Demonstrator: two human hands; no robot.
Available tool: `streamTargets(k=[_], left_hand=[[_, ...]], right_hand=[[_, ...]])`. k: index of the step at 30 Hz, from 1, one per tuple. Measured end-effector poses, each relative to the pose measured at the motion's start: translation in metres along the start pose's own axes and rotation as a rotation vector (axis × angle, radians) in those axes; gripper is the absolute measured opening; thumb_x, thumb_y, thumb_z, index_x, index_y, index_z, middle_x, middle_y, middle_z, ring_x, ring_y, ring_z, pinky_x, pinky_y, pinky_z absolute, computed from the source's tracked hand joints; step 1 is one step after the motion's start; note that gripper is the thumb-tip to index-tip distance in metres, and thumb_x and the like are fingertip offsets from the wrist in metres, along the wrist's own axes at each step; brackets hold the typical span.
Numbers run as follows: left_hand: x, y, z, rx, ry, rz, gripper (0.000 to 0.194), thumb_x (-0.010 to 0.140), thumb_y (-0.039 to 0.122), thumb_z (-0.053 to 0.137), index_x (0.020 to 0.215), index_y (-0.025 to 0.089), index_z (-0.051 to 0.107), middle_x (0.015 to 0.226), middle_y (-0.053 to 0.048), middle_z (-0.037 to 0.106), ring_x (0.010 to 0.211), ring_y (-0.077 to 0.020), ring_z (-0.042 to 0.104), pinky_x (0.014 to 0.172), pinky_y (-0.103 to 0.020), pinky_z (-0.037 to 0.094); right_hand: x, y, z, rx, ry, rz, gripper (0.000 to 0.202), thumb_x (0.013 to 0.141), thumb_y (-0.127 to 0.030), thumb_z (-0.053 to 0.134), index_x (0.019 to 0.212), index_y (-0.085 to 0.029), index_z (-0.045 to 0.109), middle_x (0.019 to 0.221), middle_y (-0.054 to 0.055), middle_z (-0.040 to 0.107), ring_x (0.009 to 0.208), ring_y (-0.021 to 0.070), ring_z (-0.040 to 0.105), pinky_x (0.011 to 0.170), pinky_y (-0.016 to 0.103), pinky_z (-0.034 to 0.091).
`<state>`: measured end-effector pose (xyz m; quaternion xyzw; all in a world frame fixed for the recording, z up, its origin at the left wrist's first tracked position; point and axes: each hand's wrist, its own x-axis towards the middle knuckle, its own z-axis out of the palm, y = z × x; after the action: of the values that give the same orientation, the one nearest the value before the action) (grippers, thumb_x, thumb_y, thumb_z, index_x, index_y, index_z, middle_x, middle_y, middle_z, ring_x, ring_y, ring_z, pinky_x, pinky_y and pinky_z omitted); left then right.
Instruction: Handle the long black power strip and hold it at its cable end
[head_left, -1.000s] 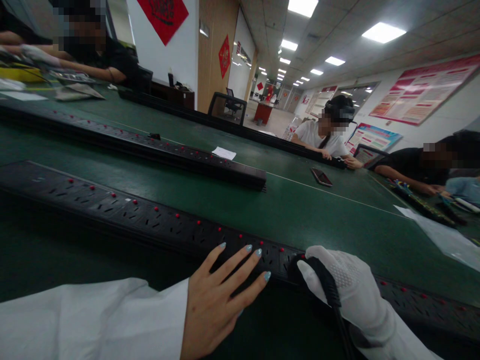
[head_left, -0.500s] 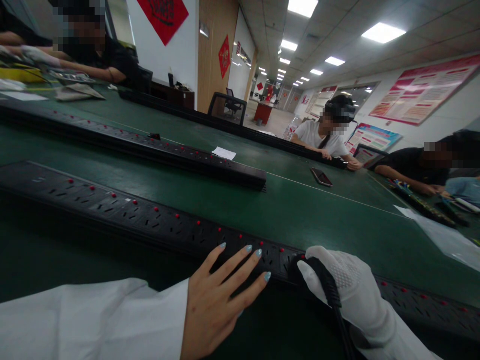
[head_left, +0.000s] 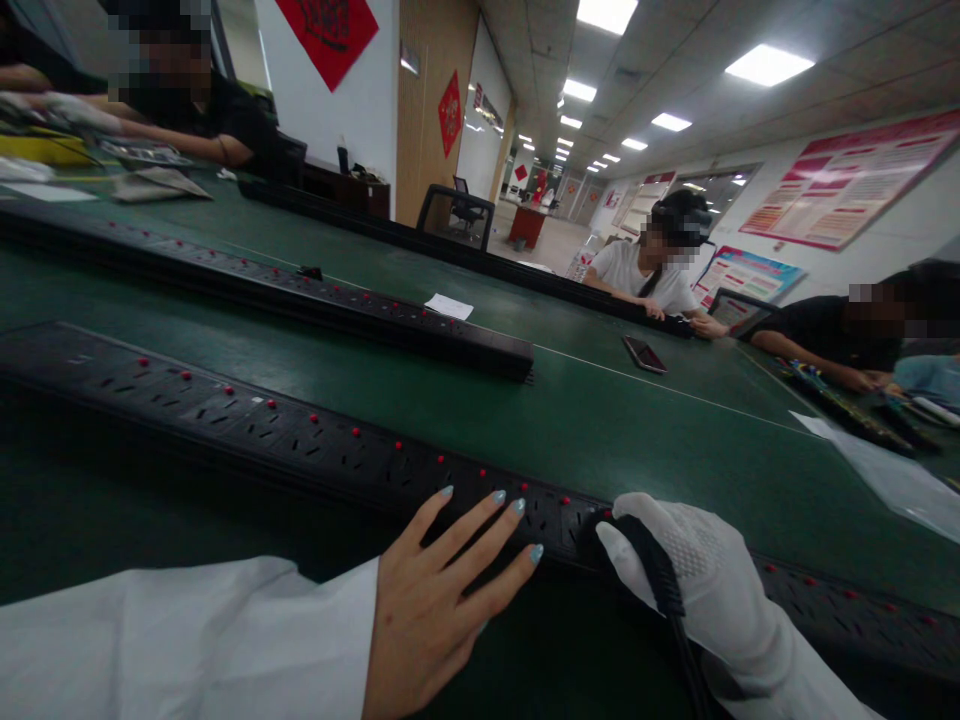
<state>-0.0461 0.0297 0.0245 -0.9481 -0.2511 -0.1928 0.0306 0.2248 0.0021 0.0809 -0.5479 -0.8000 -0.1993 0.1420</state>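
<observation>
A long black power strip point(head_left: 285, 440) with a row of sockets and red lights runs slantwise across the green table in front of me. My left hand point(head_left: 450, 590), bare under a white sleeve, lies with spread fingers, its tips on the strip's near side. In a white glove with a dotted grip pattern, my right hand point(head_left: 701, 560) is closed around a black power plug point(head_left: 637, 550). The plug sits against a socket of the strip; its prongs are hidden. From it a thick black cord point(head_left: 684, 655) hangs toward me.
A second power strip point(head_left: 337, 295) lies farther back, with a white paper slip point(head_left: 450, 306) behind it. A phone point(head_left: 644, 353) and a clear plastic sheet point(head_left: 885, 470) lie to the right. Several people sit around the table, one person point(head_left: 649, 270) at the far side.
</observation>
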Motion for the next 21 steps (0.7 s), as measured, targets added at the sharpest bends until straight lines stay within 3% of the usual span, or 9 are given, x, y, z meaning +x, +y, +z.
streamTargets(k=[21], left_hand=[[0.0004, 0.0002, -0.0012, 0.043, 0.007, 0.009, 0.064, 0.084, 0.035, 0.058, 0.141, 0.028, 0.032, 0.147, -0.006, 0.034, 0.136, -0.0267, 0.023, 0.108, -0.05, 0.004]], right_hand=[[0.0009, -0.0014, -0.0003, 0.016, 0.001, -0.002, 0.028, 0.087, -0.042, 0.05, 0.072, -0.02, 0.06, 0.055, -0.003, 0.056, 0.048, 0.0089, 0.051, 0.053, 0.023, 0.034]])
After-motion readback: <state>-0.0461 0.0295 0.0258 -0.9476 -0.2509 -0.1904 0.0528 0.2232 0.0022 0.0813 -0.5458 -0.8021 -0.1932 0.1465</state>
